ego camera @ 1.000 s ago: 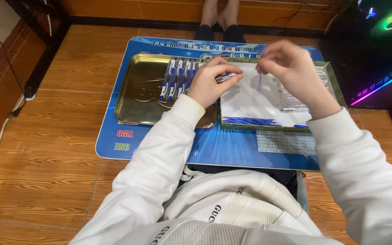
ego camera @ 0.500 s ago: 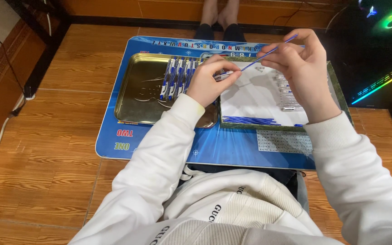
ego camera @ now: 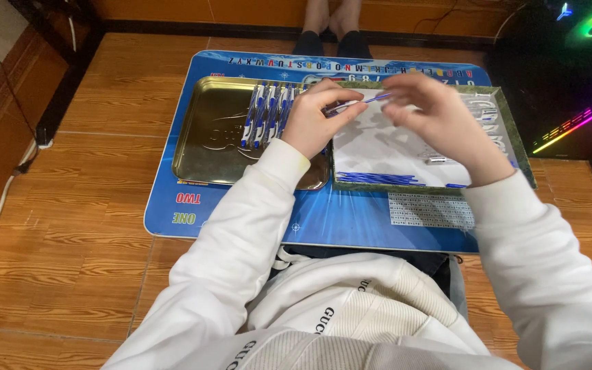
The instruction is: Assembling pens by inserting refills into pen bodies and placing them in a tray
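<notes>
Pens already lie assembled in the gold tray — left hand and right hand pinch another pen's parts, blue refills left.

A gold metal tray with an embossed pattern sits at nine o'clock of the hands, carrying a row of blue-and-white pens. At three o'clock lies a green-rimmed tray with a white floor, and dark blue refills line its six o'clock edge. The left hand and right hand, both in white sleeves, pinch a thin blue-and-clear pen part. Beneath everything spreads a bright blue mat printed with red, yellow and white letters and a pale grid. The floor is orange-brown wood grain. At two o'clock, a black computer case glows green, pink and yellow.
</notes>
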